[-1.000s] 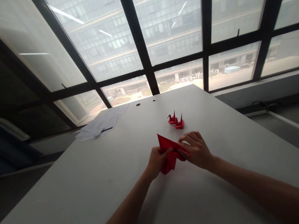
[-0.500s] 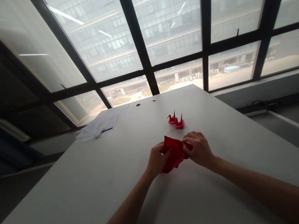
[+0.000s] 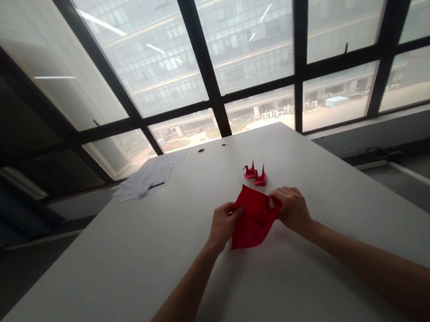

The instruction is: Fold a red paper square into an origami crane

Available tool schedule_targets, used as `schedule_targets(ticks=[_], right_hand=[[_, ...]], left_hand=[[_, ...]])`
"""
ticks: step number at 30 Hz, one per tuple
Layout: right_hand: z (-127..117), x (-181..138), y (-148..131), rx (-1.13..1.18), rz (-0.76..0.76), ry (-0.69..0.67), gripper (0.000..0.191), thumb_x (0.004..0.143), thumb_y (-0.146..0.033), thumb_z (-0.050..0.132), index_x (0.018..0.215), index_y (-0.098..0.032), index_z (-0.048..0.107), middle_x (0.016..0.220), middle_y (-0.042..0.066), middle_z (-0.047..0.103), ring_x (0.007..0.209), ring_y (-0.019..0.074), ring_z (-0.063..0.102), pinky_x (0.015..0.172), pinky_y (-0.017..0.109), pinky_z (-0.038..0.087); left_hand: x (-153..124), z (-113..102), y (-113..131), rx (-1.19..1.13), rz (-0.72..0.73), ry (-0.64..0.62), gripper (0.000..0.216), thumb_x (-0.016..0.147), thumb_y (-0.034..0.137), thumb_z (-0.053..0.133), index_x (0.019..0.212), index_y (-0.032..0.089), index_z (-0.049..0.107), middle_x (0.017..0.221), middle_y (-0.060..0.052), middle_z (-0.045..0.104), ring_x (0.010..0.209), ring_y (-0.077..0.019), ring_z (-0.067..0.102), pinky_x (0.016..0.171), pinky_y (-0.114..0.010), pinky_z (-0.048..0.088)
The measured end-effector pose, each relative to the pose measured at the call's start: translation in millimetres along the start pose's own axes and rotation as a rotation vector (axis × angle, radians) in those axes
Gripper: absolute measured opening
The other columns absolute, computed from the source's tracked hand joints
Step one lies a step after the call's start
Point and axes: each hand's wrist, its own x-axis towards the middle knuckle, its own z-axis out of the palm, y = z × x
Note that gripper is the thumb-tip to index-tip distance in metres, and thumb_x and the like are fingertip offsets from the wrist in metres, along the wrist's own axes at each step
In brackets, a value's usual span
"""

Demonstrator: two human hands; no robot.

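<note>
A sheet of red paper (image 3: 251, 220) is held above the white table between my two hands, spread fairly wide with a curled right corner. My left hand (image 3: 223, 225) pinches its left edge, the thumb lying on top. At the right corner, my right hand (image 3: 292, 207) grips the paper between thumb and fingers, where it bends round. Just beyond the sheet stand two folded red paper cranes, the farther crane (image 3: 249, 172) and the nearer crane (image 3: 260, 178), close together on the table.
White paper sheets (image 3: 158, 170) lie at the table's far left, with a dark pen (image 3: 156, 185) on them. Two small round holes are near the far edge of the white table (image 3: 135, 275). Large dark-framed windows rise behind it.
The red paper has opened out from a crumpled, folded shape into a broader, flatter sheet. My right hand has moved slightly right, away from my left. The view has shifted a little.
</note>
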Motion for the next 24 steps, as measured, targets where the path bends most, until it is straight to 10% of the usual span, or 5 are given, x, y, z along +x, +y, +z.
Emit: schedule_targets(ticks=[7,12,21,24], right_hand=[[13,-3,5,0.460,0.225,-0.130,0.033,0.080,-0.034,0.071,0.110,-0.024,0.065,0.098,0.007,0.074,0.081,0.0243,0.070,0.071,0.037,0.054],[20,2,12,0.990,0.520,-0.138,0.033,0.074,-0.042,0.075,0.092,-0.015,0.069,0.075,0.008,0.075,0.068,0.0257,0.072,0.065,0.039,0.059],[21,3,15,0.851,0.490,-0.079,0.023,0.077,-0.037,0.070,0.079,-0.015,0.070,0.070,0.005,0.072,0.062,0.0193,0.066,0.060,0.031,0.055],[19,1,13,0.839,0.428,-0.118,0.021,0.079,-0.036,0.069,0.081,-0.016,0.070,0.071,0.005,0.071,0.063,0.0192,0.066,0.061,0.031,0.055]], left_hand=[[6,-13,-7,-0.161,-0.078,0.102,0.044,0.075,0.050,0.075,0.095,0.011,0.068,0.087,-0.010,0.074,0.071,-0.0224,0.068,0.064,-0.033,0.055],[12,-19,-17,-0.006,-0.049,0.141,0.041,0.078,0.050,0.070,0.092,0.012,0.068,0.089,-0.012,0.073,0.074,-0.0230,0.069,0.065,-0.033,0.055],[9,-11,-5,0.245,0.242,0.210,0.060,0.071,0.031,0.079,0.127,0.020,0.060,0.129,-0.014,0.062,0.111,-0.0273,0.063,0.085,-0.037,0.055],[3,-6,10,0.224,0.258,0.080,0.029,0.078,0.034,0.073,0.101,0.018,0.073,0.109,-0.010,0.072,0.098,-0.0245,0.068,0.084,-0.034,0.056]])
